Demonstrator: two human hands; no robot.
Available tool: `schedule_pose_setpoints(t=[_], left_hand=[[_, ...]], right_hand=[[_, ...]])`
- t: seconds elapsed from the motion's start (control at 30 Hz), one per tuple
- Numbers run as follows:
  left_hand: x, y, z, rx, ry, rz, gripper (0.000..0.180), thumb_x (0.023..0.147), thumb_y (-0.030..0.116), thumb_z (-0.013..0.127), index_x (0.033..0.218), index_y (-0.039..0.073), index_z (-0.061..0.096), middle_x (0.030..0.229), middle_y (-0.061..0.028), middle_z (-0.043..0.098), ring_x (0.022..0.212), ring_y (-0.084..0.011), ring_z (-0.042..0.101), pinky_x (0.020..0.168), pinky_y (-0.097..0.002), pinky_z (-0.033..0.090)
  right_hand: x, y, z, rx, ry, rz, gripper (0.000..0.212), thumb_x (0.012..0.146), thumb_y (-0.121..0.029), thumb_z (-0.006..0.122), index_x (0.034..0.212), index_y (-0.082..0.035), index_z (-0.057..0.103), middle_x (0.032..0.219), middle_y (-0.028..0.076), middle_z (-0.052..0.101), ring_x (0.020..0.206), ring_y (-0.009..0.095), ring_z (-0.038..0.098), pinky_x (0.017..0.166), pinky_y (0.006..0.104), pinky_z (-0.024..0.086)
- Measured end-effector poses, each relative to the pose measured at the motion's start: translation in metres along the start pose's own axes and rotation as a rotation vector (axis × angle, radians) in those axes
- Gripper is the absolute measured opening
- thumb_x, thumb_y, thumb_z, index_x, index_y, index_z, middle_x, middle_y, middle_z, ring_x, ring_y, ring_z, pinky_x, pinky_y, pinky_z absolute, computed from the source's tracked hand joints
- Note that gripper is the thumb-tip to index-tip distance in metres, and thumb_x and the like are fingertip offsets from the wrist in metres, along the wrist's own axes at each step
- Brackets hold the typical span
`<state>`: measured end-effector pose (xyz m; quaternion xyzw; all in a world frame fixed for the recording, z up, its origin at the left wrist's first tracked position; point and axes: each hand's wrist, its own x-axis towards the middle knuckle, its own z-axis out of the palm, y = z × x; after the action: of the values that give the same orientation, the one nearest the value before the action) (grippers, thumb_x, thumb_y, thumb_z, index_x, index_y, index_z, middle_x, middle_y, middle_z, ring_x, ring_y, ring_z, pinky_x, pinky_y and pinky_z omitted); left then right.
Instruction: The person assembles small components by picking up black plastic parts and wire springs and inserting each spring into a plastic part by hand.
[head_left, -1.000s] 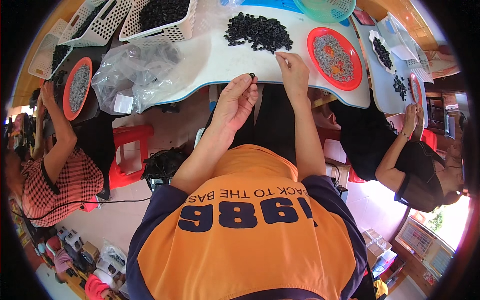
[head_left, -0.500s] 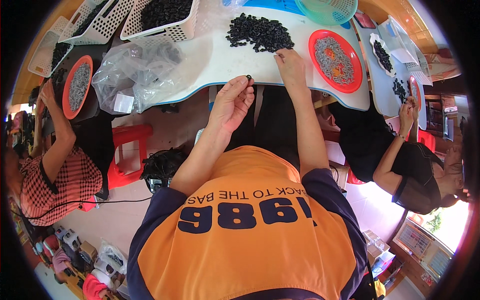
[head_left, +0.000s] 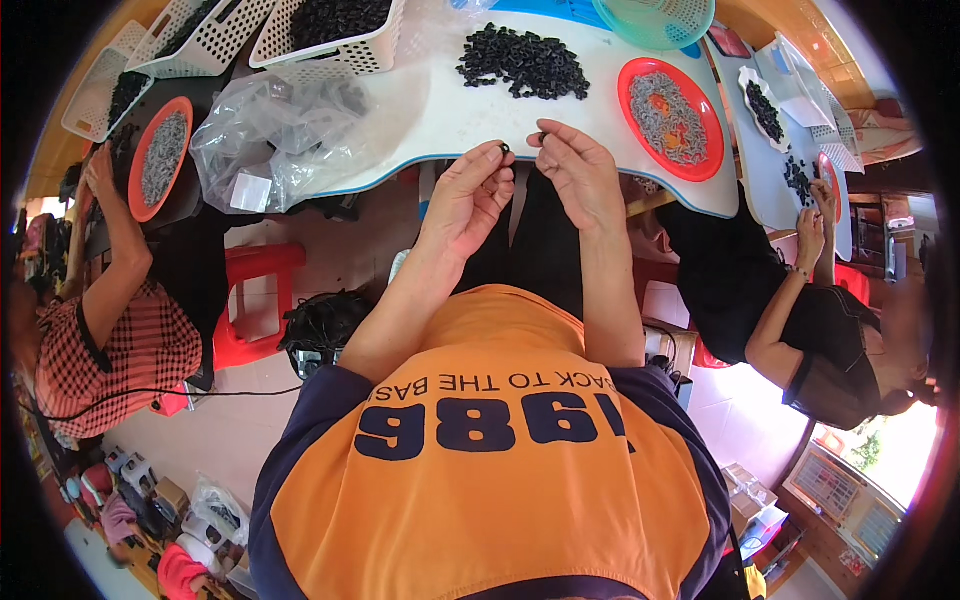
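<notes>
My left hand (head_left: 476, 195) pinches a small black ring-shaped part (head_left: 505, 149) between thumb and forefinger. Facing it, a short gap away, my right hand (head_left: 578, 178) holds another small black part (head_left: 542, 138) at its fingertips. Both hands hover at the near edge of the white table (head_left: 440, 110). Beyond them lies a loose pile of small black parts (head_left: 524, 62). To the right of the pile, a red plate (head_left: 713, 125) carries many small grey pieces, too small to make out fully.
White baskets (head_left: 340, 60) of black parts stand at the far left, with clear plastic bags (head_left: 290, 135) before them. A green basket (head_left: 655, 25) sits at the back right. One person (head_left: 130, 330) works at left, another (head_left: 815, 330) at right. A red stool (head_left: 255, 300) is below.
My right hand has come back from the pile toward my left hand, now with a small black part at its fingertips. The left hand has barely moved, still pinching its part.
</notes>
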<state>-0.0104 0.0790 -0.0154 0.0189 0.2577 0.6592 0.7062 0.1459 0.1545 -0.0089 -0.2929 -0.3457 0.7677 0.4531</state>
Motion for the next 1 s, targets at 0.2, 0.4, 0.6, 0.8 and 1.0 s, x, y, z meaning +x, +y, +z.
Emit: schedule_pose_setpoints(t=[0.2, 0.4, 0.6, 0.8, 1.0], left_hand=[[-0.006, 0.001, 0.0, 0.06, -0.035, 0.05, 0.017, 0.092, 0.008, 0.065, 0.108, 0.001, 0.064, 0.095, -0.0088, 0.068, 0.079, -0.0134, 0.063, 0.072, -0.0235, 0.053], [-0.008, 0.0, 0.0, 0.132, -0.026, 0.091, 0.019, 0.091, 0.005, 0.066, 0.109, 0.0, 0.065, 0.095, -0.009, 0.068, 0.079, -0.0133, 0.063, 0.072, -0.0246, 0.053], [-0.011, -0.002, 0.001, 0.186, -0.024, 0.129, 0.021, 0.091, 0.003, 0.066, 0.11, -0.002, 0.066, 0.091, -0.0074, 0.067, 0.078, -0.013, 0.062, 0.072, -0.0247, 0.052], [-0.011, -0.002, -0.001, 0.175, -0.02, 0.149, 0.022, 0.09, 0.002, 0.065, 0.112, -0.004, 0.066, 0.09, -0.0076, 0.068, 0.077, -0.013, 0.063, 0.072, -0.0243, 0.053], [-0.01, 0.001, -0.007, 0.194, -0.014, 0.149, 0.021, 0.089, 0.0, 0.066, 0.11, -0.004, 0.068, 0.091, -0.0088, 0.07, 0.075, -0.013, 0.063, 0.069, -0.0233, 0.053]], right_hand=[[-0.014, 0.001, 0.022, -0.322, 0.025, -0.162, 0.02, 0.089, -0.003, 0.067, 0.107, 0.004, 0.069, 0.096, 0.007, 0.071, 0.083, 0.008, 0.058, 0.074, 0.0211, 0.047], [-0.021, 0.001, 0.027, -0.329, 0.032, -0.198, 0.018, 0.086, -0.001, 0.07, 0.103, 0.0, 0.072, 0.095, 0.005, 0.072, 0.084, 0.008, 0.062, 0.077, 0.0212, 0.049], [-0.028, -0.006, 0.028, -0.68, 0.051, -0.165, 0.019, 0.085, 0.002, 0.07, 0.104, 0.002, 0.071, 0.098, 0.007, 0.071, 0.088, 0.01, 0.065, 0.081, 0.0219, 0.051], [-0.03, 0.002, 0.03, -0.736, 0.038, -0.202, 0.017, 0.086, 0.002, 0.07, 0.103, 0.001, 0.072, 0.096, 0.006, 0.071, 0.086, 0.009, 0.065, 0.078, 0.0213, 0.052], [-0.037, 0.007, 0.041, -0.978, 0.089, -0.359, 0.019, 0.084, -0.001, 0.072, 0.103, -0.002, 0.073, 0.094, 0.003, 0.071, 0.079, 0.005, 0.062, 0.072, 0.0196, 0.05]])
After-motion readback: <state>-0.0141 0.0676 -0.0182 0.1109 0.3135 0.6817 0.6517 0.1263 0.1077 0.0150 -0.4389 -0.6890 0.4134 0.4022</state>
